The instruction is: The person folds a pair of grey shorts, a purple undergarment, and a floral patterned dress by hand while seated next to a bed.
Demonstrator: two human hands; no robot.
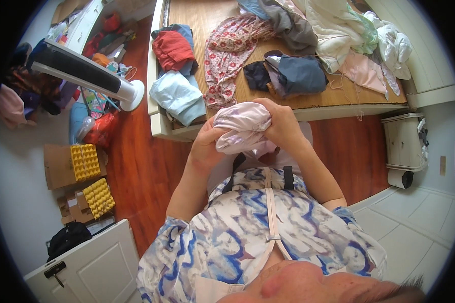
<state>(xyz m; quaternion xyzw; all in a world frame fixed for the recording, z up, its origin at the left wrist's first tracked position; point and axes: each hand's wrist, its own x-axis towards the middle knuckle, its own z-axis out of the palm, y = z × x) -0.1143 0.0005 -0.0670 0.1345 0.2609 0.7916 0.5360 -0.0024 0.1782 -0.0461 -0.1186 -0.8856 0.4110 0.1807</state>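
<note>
While both hands are clamped on it, the pale lilac garment (pixel 242 126) sits bunched up in front of the person's chest, just short of the near edge of the wooden bed (pixel 338 98). Left hand (pixel 207 144) grips its lower left side, right hand (pixel 283 123) wraps over its right end. On the bed, just beyond the bundle, lie a floral cloth (pixel 227 55) and a light blue folded piece (pixel 177 96).

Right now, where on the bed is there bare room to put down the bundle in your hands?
Bare wood shows on the bed platform between the red folded top and the floral garment, and along the near edge beside the dark blue pile. The far right is crowded with the pale heap.
</note>
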